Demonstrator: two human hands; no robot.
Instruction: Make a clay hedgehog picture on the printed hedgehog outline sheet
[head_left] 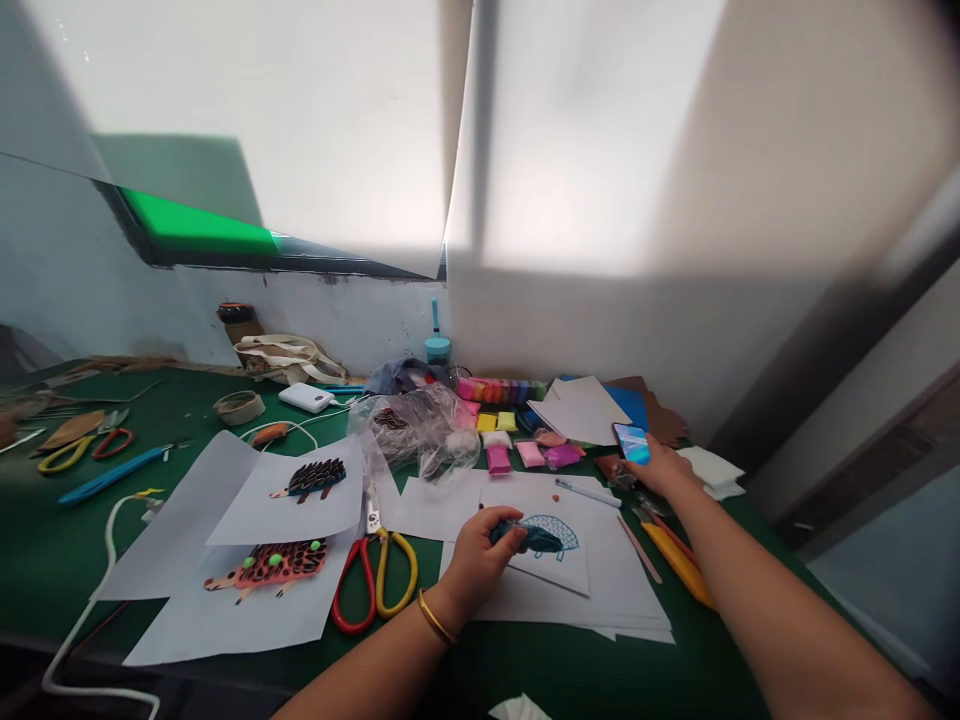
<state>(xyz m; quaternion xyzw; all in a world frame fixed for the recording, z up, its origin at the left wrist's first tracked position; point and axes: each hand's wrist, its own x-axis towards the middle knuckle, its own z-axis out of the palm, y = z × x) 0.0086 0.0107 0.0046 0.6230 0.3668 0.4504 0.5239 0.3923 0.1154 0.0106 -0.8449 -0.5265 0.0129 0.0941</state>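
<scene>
At the far left of the green table, well to the left of the large scissors, lie the small scissors with one yellow and one red handle, and a blue tool. The white cable curves down nearer to the large scissors. Just left of the large scissors, one sheet bears a reddish spiny figure with green dots, and an overlapping sheet bears a black-spined figure. Behind and to the right of the large scissors is a crumpled clear plastic bag. To their right, the left hand, with a gold bangle at its wrist, pinches a dark teal bundle between thumb and fingers, over the blue drawing on white paper. Beyond the drawing, farther back than the large scissors, are small coloured packets in pink, yellow and purple; a pale pen lies on the paper, right of the large scissors. Well to their right, the right hand grips a phone with a lit screen, its fingers closed at the phone's edge. A yellow tool lies beneath the right forearm, farthest right of the large scissors.
</scene>
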